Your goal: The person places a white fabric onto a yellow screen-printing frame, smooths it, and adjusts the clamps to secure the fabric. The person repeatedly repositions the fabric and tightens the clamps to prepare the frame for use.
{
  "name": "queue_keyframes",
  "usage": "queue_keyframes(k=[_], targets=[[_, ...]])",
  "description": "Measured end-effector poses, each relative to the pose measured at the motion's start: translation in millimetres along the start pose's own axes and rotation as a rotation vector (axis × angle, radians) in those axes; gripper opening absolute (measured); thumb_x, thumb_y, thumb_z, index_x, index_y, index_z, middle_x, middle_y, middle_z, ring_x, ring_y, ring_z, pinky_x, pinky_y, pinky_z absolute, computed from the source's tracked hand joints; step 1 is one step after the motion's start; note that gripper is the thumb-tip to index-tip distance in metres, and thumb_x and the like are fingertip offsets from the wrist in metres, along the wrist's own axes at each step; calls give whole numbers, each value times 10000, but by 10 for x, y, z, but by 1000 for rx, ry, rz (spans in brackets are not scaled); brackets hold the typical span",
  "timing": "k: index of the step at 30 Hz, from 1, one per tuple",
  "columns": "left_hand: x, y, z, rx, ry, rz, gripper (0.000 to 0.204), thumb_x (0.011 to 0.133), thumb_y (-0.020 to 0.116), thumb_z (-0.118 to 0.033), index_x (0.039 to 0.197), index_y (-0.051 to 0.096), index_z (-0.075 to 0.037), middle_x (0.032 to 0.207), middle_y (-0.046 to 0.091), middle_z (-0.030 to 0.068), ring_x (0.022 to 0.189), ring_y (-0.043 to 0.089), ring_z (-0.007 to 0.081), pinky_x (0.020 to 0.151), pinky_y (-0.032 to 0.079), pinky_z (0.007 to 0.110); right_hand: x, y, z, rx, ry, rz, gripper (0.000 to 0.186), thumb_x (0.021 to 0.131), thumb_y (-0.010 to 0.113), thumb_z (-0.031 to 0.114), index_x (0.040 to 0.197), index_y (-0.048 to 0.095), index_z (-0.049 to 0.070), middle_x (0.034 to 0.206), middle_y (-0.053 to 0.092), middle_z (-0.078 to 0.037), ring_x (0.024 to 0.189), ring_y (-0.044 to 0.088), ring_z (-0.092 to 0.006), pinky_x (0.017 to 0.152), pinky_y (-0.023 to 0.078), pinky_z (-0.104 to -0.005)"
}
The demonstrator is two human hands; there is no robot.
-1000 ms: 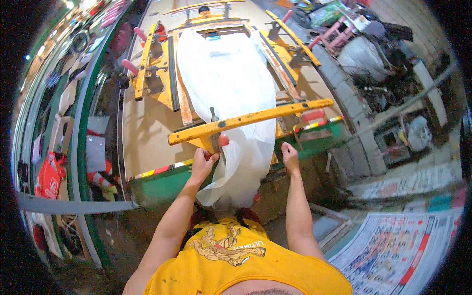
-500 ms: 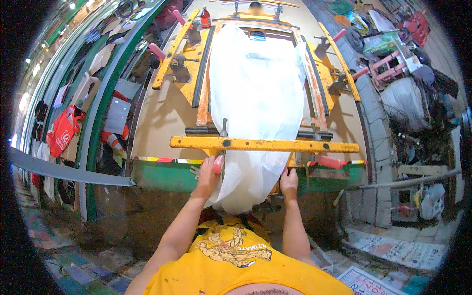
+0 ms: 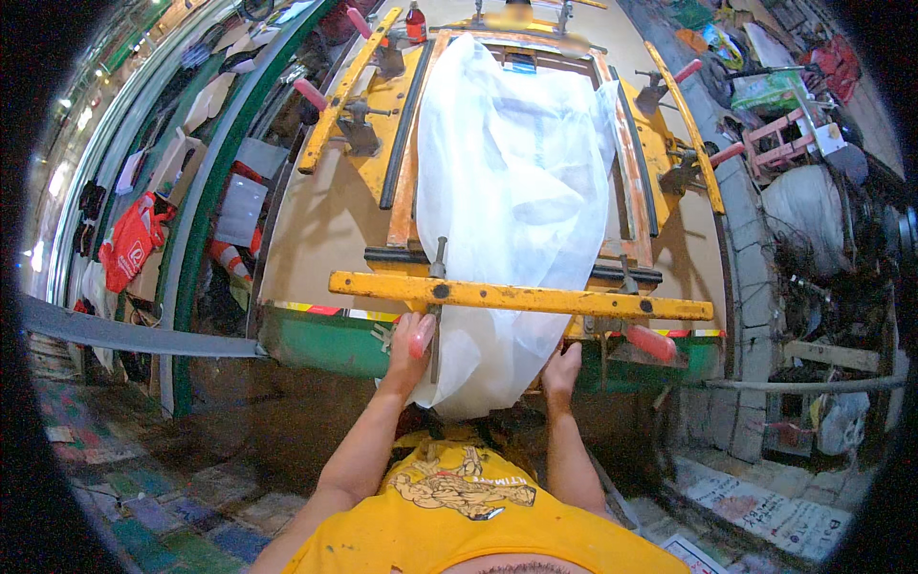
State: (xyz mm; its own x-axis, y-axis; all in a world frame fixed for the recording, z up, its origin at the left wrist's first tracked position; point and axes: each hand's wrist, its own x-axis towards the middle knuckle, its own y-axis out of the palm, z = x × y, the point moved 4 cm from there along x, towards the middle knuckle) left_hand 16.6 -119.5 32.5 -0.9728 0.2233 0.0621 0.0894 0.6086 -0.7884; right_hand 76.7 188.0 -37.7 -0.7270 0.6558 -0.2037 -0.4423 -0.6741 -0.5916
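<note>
A long sheet of sheer white mesh cloth (image 3: 516, 182) lies over an orange-brown frame (image 3: 403, 206) on the table and drapes off its near edge. Across the cloth runs a yellow metal clamp bar (image 3: 535, 296). Below the bar's left part, my left hand (image 3: 406, 352) is closed around a pink clamp handle (image 3: 419, 337). My right hand (image 3: 560, 373) is closed at the yellow bracket under the bar, beside the cloth's right edge; its fingertips are hidden. Another pink handle (image 3: 651, 342) sticks out farther right.
More yellow clamp bars (image 3: 346, 91) with pink handles flank the frame on both sides. A red bottle (image 3: 415, 24) stands at the far left of the table. Left are a green beam (image 3: 222, 124) and a red bag (image 3: 134, 244); right, a pink stool (image 3: 776, 143) among clutter.
The view has shifted slightly, and the table and frame sit a little differently in it. Both hands stay at the near clamp; my right hand sits slightly lower in the picture.
</note>
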Motion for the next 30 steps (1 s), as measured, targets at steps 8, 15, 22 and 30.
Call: queue_keyframes(k=[8,15,22,30], targets=[[-138,-211,84,-57,-5,-55,319,822,662,-42,1135,602,-24,1020,630,163,979,620,397,837,512,490,-582,-633,1084,-496,-251,317,272,960,631,277,1017,640,11,934,697,-243,887,672,-455,802,527,-541],[-530,-1114,-157,54,-179,79,362,917,691,-219,1177,597,15,1084,644,207,1038,631,403,888,517,467,-1394,-791,1846,-5,-596,312,287,924,739,221,781,652,-12,620,632,-107,543,596,-189,533,451,-327],[-1286,-2044,473,-41,-101,-6,366,913,703,-208,1178,599,23,1097,639,207,1052,623,392,910,510,452,-2459,1,2407,104,-842,545,239,913,747,198,808,668,-2,663,650,-122,587,620,-191,554,467,-320],[-2325,-3143,1693,-112,-116,21,395,889,737,-222,1190,614,4,1132,653,200,1069,637,390,908,517,417,-4276,1497,2866,-50,-951,1004,223,909,735,229,913,690,11,847,706,-175,766,684,-351,700,542,-413]])
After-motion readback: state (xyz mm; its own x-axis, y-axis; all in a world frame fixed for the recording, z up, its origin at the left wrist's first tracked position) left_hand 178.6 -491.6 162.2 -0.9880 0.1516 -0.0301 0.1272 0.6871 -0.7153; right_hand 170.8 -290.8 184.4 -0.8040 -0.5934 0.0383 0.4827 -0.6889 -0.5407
